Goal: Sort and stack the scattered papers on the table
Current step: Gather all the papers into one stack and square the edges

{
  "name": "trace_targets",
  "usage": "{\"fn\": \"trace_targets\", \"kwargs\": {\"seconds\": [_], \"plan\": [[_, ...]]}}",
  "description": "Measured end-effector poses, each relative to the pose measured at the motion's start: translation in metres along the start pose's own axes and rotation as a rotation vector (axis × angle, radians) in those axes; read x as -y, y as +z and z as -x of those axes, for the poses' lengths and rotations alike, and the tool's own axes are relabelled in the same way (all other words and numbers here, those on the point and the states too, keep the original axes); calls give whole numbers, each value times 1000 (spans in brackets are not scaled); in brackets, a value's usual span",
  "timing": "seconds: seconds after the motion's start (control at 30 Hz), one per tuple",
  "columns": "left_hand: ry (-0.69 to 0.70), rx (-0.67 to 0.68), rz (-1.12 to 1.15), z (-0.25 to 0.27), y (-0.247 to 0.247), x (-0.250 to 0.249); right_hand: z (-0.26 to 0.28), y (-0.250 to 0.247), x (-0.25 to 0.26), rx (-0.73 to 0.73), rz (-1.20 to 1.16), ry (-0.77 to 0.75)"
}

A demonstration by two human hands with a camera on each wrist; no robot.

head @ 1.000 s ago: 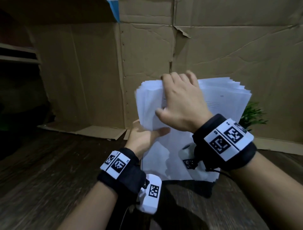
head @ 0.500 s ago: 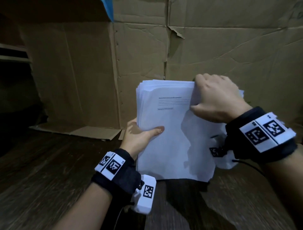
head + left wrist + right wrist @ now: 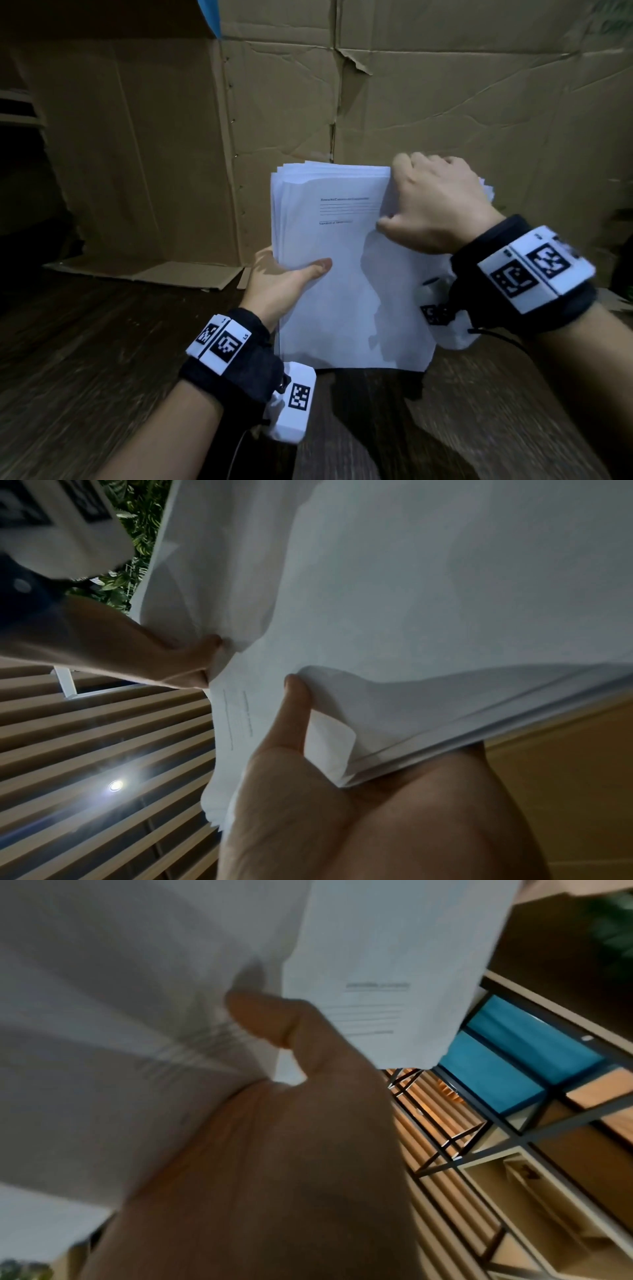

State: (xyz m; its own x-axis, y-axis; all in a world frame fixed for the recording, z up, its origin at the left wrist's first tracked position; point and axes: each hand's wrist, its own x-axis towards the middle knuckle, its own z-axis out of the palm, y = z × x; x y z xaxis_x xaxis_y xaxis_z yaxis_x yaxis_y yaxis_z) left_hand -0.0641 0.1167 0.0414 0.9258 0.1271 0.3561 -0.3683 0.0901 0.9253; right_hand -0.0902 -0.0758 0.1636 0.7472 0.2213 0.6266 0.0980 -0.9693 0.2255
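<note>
One stack of white papers (image 3: 342,291) was in view (its sheets too many and too tightly fanned to count). Two hands were present: one left hand (image 3: 284,284) and one right hand (image 3: 435,205). Each wrist bore one black band, two bands in all.

A thick stack of white papers (image 3: 342,291) stood upright on its bottom edge, its top edges slightly fanned. The front sheet bore a few printed lines near the top. Fingers (image 3: 411,164) curled over the top right corner; a thumb (image 3: 317,267) pressed the left edge.
</note>
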Motion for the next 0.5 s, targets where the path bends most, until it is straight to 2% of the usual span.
{"fn": "trace_targets", "kwargs": {"seconds": [0.07, 0.13, 0.2, 0.27, 0.33, 0.4, 0.5], "plan": [[-4, -4, -1, -1, 0, 1, -2, 0, 4, 57, -25, 24], [-3, -9, 2, -1, 0, 1, -7, -6, 12, 1, -67, 43], [4, 3, 14, 1, 1, -1, -11, -8, 31, -78, -86, -37], [34, 33, 27, 3, 0, -3, -15, -4, 49, -8, -138, -164], [42, 53, 24, 4, -2, -5, -17, -2, 61, 28, -199, -172], [37, 59, -4, 4, -2, -5, -20, -4, 70, -46, -263, -168], [87, 22, -91, 0, -3, -4, -19, 0, 83, -6, -287, -295]]}}
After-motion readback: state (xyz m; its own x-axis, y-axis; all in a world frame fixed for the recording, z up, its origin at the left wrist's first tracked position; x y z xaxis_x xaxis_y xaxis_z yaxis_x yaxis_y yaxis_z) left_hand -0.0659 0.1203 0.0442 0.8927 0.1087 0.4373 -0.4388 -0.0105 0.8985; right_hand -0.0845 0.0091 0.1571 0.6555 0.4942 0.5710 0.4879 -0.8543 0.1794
